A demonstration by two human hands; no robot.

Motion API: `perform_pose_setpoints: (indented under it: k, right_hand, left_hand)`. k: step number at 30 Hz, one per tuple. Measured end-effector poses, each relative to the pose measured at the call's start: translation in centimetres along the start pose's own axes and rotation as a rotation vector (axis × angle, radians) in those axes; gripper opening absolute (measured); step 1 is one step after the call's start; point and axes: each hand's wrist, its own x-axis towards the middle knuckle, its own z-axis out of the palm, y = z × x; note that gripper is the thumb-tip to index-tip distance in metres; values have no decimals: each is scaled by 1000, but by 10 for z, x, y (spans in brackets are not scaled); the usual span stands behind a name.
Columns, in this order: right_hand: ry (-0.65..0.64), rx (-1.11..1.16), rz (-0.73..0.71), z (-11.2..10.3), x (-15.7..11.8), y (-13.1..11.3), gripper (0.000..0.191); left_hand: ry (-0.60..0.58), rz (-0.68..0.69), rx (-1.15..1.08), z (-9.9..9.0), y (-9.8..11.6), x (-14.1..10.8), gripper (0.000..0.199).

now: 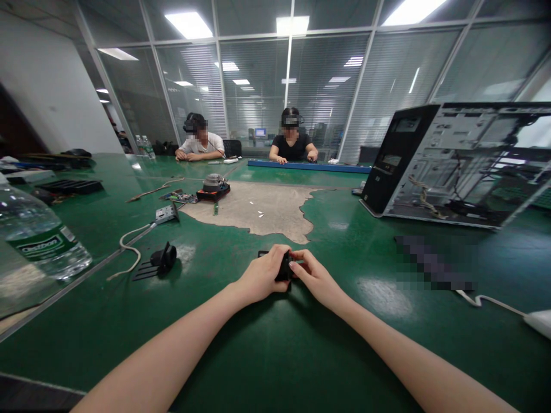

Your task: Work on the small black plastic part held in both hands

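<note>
My left hand (263, 276) is closed around a small black part (284, 269), holding it just above the green tabletop in front of me. My right hand (317, 276) pinches the same part from its right side with thumb and fingers. Fingers cover much of the part, so its exact kind does not show. To the left lies a black plastic bracket with a round piece (160, 261), apart from both hands.
An opened computer case (456, 166) stands at right, near a blurred dark strip (430, 261) with a white cable. At left are a water bottle (47, 241), a metal bracket (166, 214) and a CPU cooler (215, 184). Two people sit across the table (241, 355).
</note>
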Motion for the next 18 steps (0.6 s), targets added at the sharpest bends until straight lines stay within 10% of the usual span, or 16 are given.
perform_pose_setpoints:
  k: [18]
  right_hand:
    - [-26, 23, -30, 1, -3, -6, 17]
  left_hand:
    - [-1, 16, 31, -3, 1, 0, 57]
